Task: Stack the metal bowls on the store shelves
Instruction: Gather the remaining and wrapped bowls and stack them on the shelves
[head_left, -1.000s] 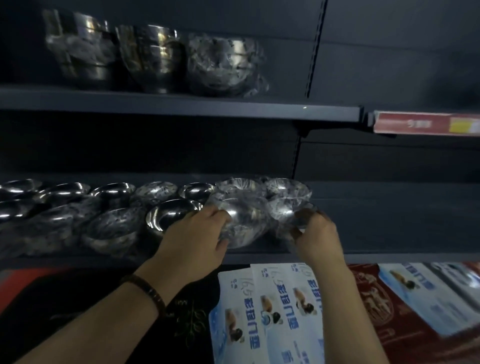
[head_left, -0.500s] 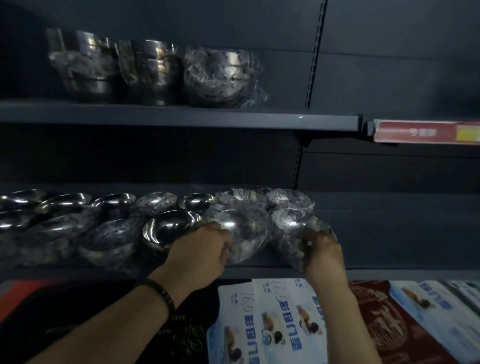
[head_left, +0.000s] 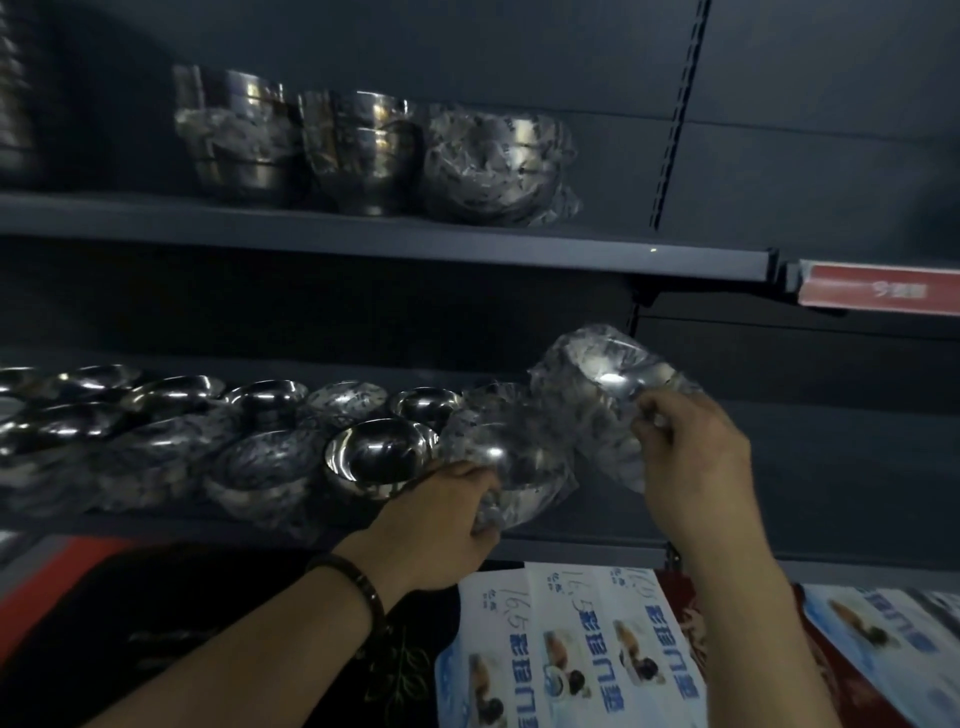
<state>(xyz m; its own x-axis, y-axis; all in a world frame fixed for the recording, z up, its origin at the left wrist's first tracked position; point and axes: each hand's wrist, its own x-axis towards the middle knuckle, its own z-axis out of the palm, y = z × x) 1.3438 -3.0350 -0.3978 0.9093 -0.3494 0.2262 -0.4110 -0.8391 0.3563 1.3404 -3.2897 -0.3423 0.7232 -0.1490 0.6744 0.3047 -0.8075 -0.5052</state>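
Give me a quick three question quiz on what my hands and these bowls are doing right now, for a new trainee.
1. True or false: the raised bowl in the right hand is bare metal.
2. What does the left hand grip? A a wrapped bowl on the middle shelf, B a red price strip, C a blue packet.
3. Fill in: the left wrist wears a dark ___.
Key: 1 false, it is plastic-wrapped; 2 A; 3 bracelet.

Red price strip (head_left: 878, 291), blue-white packages (head_left: 571, 644)
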